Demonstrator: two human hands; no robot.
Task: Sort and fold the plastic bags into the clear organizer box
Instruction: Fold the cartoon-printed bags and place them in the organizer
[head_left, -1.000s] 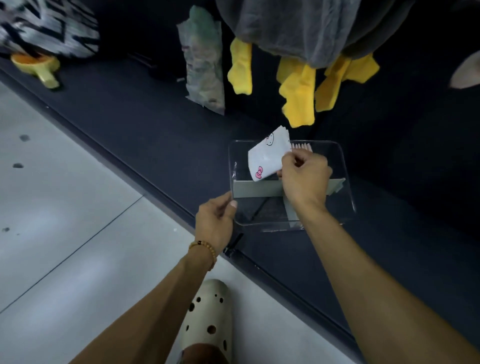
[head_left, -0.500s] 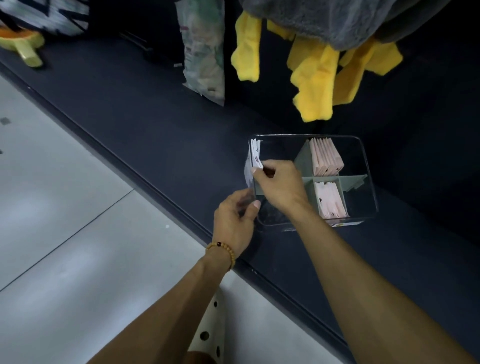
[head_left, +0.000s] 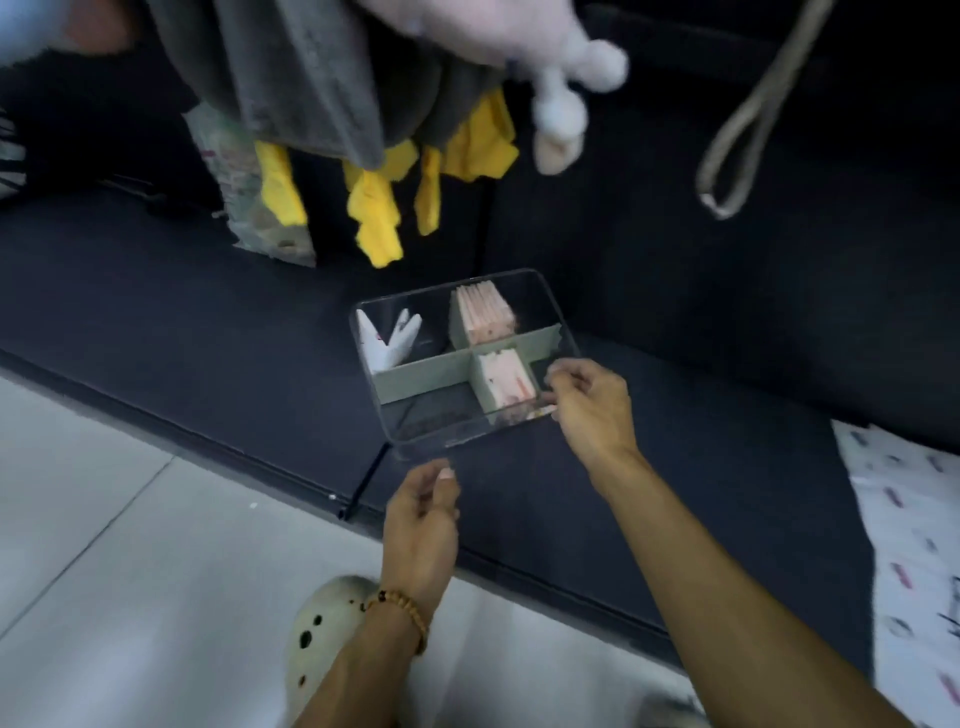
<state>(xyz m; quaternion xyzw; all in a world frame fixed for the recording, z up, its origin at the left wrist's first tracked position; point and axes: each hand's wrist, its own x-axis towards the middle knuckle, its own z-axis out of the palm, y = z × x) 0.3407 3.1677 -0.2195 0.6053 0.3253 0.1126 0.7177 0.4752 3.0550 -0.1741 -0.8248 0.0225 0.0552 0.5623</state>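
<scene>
Head view looks down on the clear organizer box (head_left: 470, 431), which sits on a dark mat (head_left: 208, 322) near the mat's front edge, with pale floor tiles (head_left: 104, 545) beyond that edge on the near side. A grey-green cross divider (head_left: 447, 366) splits the box into four compartments. The far left one holds white folded bags (head_left: 388, 340) standing splayed in a V; the far right one holds a packed row of pink folded bags (head_left: 485, 314) standing on edge; the near right one holds another pinkish stack (head_left: 506, 382); the near left compartment shows only the dark mat through its floor. The right hand (head_left: 592, 410) is at the box's near right corner, fingers curled and thumb close to the forefinger — the frame is too blurred to tell whether it pinches the rim or anything at all. The left hand (head_left: 423, 525) hovers just short of the box's near edge, apart from it, loosely curled and holding nothing, with a beaded bracelet (head_left: 402, 613) on the wrist. Below it a cream perforated clog (head_left: 322, 634) rests on the tiles. To the right a white printed sheet (head_left: 914, 545) lies on the mat. Behind the box hang a grey cloth (head_left: 311, 78), yellow cloth pieces (head_left: 376, 218) and a pale plush toy (head_left: 556, 93) — all motion-blurred.
</scene>
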